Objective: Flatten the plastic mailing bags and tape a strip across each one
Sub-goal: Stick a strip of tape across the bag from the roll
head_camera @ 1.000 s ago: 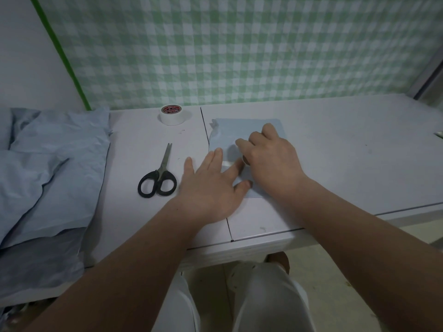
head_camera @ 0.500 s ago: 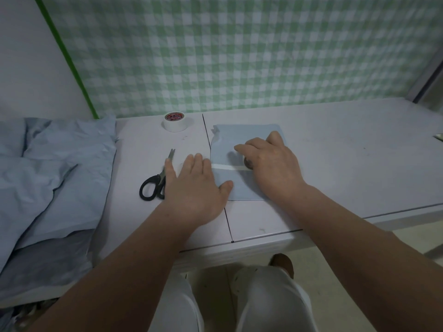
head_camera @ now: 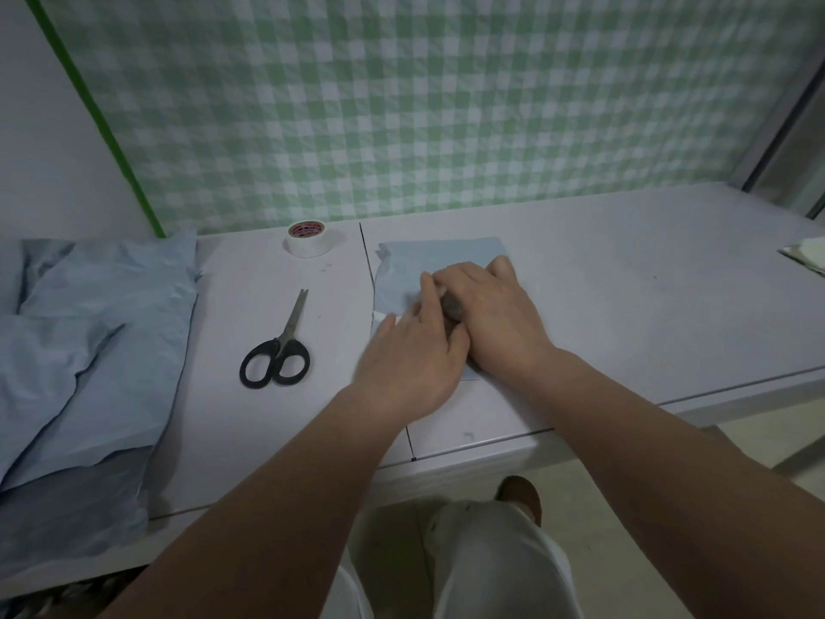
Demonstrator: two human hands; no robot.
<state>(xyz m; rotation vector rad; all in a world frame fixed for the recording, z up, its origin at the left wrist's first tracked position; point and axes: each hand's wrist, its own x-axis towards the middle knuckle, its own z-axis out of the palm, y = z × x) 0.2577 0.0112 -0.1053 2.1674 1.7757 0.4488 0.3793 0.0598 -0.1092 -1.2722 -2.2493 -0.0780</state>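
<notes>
A light blue mailing bag point(head_camera: 439, 256) lies flat on the white table point(head_camera: 625, 279), just right of the table seam. A white tape strip point(head_camera: 383, 318) crosses it, and only its left end shows. My left hand point(head_camera: 408, 355) lies on the bag's left half with straight fingers pointing up and right, blurred by motion. My right hand point(head_camera: 495, 312) rests on the bag's right half, its bent fingers pressing down where the strip runs. The two hands touch and hide most of the bag and strip.
A white tape roll point(head_camera: 308, 239) stands at the back left of the bag. Black-handled scissors point(head_camera: 279, 350) lie shut to the left. A pile of blue mailing bags point(head_camera: 89, 341) covers the left end. Something pale point(head_camera: 806, 256) sits at the far right edge.
My left hand slid right along the tape strip and now meets my right hand. The right hand stayed in place on the bag.
</notes>
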